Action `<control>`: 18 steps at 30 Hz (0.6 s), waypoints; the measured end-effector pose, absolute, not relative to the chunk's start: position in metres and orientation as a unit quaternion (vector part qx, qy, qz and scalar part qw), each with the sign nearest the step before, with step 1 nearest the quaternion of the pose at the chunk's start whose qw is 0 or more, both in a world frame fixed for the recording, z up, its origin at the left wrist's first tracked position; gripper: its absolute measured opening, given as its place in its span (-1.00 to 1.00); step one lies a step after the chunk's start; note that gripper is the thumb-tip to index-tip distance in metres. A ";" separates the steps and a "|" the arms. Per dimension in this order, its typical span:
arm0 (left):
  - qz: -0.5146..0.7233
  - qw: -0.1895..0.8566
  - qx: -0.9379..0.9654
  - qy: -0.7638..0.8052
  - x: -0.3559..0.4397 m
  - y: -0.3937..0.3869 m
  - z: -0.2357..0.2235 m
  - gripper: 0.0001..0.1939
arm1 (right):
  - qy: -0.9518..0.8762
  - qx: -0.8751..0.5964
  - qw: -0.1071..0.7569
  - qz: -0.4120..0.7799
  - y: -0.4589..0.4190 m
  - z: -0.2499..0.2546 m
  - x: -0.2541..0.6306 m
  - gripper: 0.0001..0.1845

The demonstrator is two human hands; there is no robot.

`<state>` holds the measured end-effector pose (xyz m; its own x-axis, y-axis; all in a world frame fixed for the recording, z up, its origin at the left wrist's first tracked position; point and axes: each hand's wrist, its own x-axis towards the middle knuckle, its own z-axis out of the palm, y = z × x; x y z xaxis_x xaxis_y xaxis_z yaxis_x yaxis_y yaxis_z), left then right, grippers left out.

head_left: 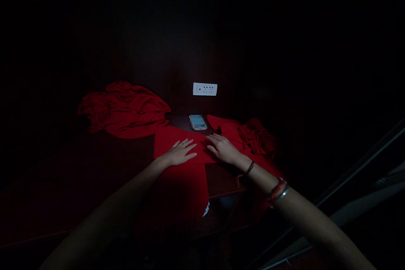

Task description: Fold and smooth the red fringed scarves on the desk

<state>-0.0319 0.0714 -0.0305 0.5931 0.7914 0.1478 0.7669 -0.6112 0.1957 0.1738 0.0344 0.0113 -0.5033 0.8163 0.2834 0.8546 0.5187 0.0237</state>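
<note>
A length of red cloth [183, 181] lies over a dark wooden surface, and its lower part hangs toward me past the front edge. My left hand [180, 152] rests flat on the cloth with its fingers spread; a ring shows on one finger. To the right, my right hand [223, 148] lies palm down over the same cloth, fingers stretched out and thumb apart. Neither hand grips anything. A small white tag or paper [206, 209] shows at the cloth's lower right edge.
A crumpled heap of red cloth [126, 109] lies at the back left, and another bunched red cloth [257, 137] at the right. A phone [198, 122] lies behind my hands. A white wall socket [205, 89] is above it. The surroundings are very dark.
</note>
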 end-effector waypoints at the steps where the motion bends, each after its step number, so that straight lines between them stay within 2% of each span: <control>1: 0.079 0.059 0.880 0.465 -0.032 0.071 -0.031 -0.40 | -0.863 -0.490 0.109 -0.061 0.040 0.005 0.168 -0.47; 5: 0.037 0.067 0.851 0.519 -0.032 0.070 -0.030 -0.29 | -0.854 -0.519 0.034 0.010 0.044 -0.021 0.170 -0.41; 10: 0.029 0.075 0.845 0.529 -0.030 0.067 -0.026 -0.23 | -0.813 -0.581 -0.003 -0.032 0.034 -0.024 0.216 -0.48; 18: 0.030 0.072 0.846 0.527 -0.031 0.068 -0.026 -0.23 | -0.750 -0.659 0.011 -0.059 0.020 -0.013 0.260 -0.47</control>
<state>-0.0311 0.0676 -0.0257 0.4427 0.8963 -0.0255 0.8877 -0.4340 0.1540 0.2604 0.0198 -0.0133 -0.1317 0.9869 0.0936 0.9894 0.1250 0.0741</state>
